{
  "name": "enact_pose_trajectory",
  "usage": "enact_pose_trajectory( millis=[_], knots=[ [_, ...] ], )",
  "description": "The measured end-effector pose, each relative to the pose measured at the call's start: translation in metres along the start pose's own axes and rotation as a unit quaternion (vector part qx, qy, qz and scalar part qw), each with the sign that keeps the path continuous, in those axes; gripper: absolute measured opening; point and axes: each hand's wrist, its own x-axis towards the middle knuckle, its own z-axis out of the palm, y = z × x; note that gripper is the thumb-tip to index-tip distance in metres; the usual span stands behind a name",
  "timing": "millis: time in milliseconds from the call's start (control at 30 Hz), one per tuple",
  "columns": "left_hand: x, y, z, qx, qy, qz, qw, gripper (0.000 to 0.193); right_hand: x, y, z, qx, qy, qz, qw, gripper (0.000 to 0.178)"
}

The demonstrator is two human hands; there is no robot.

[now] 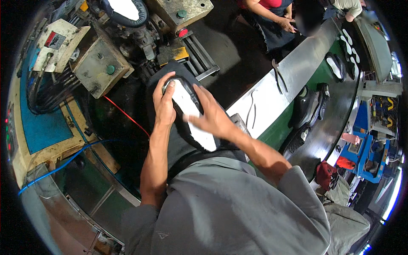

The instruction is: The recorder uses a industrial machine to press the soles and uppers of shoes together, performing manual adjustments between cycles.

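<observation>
Here, hands (187, 108) w/ black-rimmed white sole (191, 117)

Black shoe (187, 111), white sole

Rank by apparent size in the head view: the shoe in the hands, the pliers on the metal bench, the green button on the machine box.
1. Shoe, held bottom-up by both hands, closest to the camera, so it looks biggest.
2. Pliers.
3. Green button.
</observation>
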Motion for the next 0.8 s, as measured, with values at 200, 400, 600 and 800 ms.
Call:
enact_pose_trajectory(
  millis=[200,400,600,800],
  knots=[
    [0.031,-0.011,0.01,-0.075,0.153,-0.061,0.984,0.025,-0.051,-0.005,-0.01,-0.288,-0.069,-0.098,0.95,0.09],
    [0.02,0.012,-0.035,0.156,-0.06,-0.048,0.985,0.053,-0.053,0.006,-0.017,-0.235,-0.056,-0.15,0.959,0.081],
    [0.019,0.014,-0.042,0.174,-0.084,-0.057,0.98,0.052,-0.049,-0.001,-0.025,-0.236,-0.085,-0.162,0.954,0.075],
    [0.045,-0.024,-0.035,0.381,0.016,0.098,0.919,0.032,-0.033,-0.013,-0.031,-0.24,-0.105,-0.182,0.948,0.073]
  ],
)
